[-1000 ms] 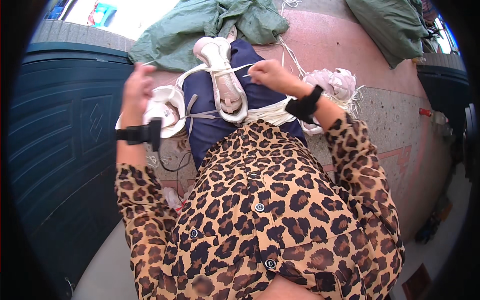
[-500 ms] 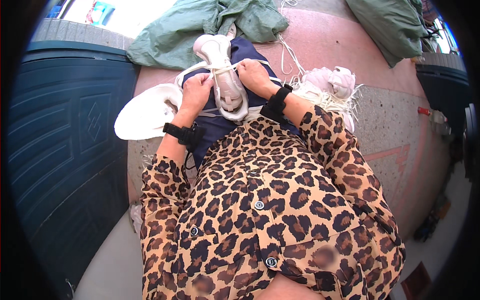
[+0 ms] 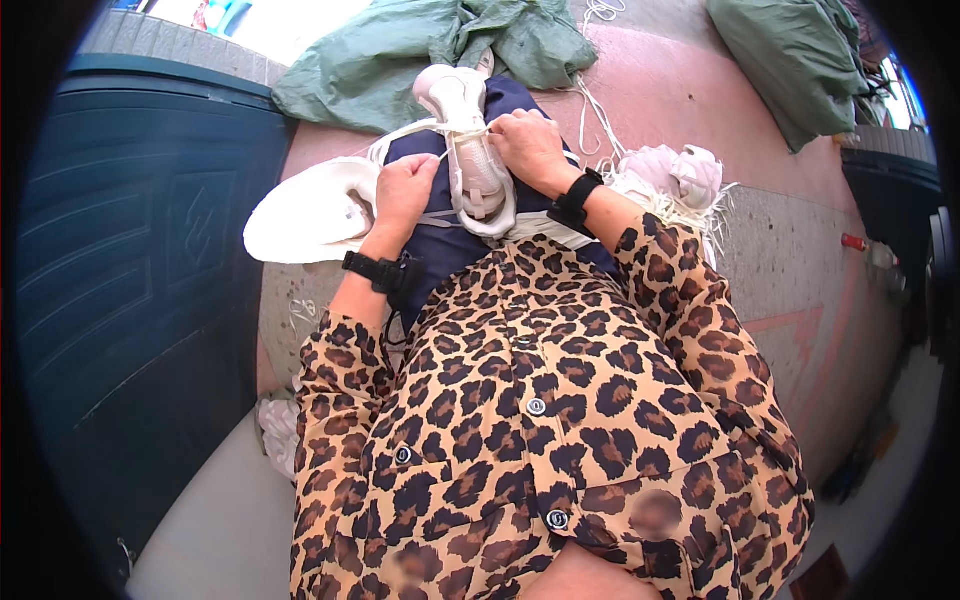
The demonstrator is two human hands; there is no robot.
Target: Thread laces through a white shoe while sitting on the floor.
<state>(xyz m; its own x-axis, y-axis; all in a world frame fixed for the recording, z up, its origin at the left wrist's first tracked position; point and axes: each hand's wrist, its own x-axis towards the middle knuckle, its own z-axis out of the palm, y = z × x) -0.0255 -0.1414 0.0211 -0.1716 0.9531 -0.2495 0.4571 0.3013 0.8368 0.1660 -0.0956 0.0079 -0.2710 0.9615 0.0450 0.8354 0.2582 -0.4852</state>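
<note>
A white sneaker (image 3: 482, 187) lies lengthwise on my dark-blue-covered lap, its opening toward me. My left hand (image 3: 404, 192) is closed just left of the shoe, pinching a thin white shoelace (image 3: 410, 131) that runs across to the shoe's front. On the other side, my right hand (image 3: 530, 148) is closed at the lacing, its fingertips on the lace next to the shoe. The exact grip of the right fingers is partly hidden. Both wrists wear black bands.
A white, hollow, hat-like thing (image 3: 300, 215) sits left of my lap. Right of it, loose white laces (image 3: 665, 203) lie with pale shoe pieces (image 3: 692, 172). Green sacks (image 3: 350, 75) lie beyond. A dark blue panelled door (image 3: 150, 240) stands at left.
My left hand has moved away from the shoe to the left, drawing the lace out taut. My right hand stays close to the lacing. The whole view has shifted slightly.
</note>
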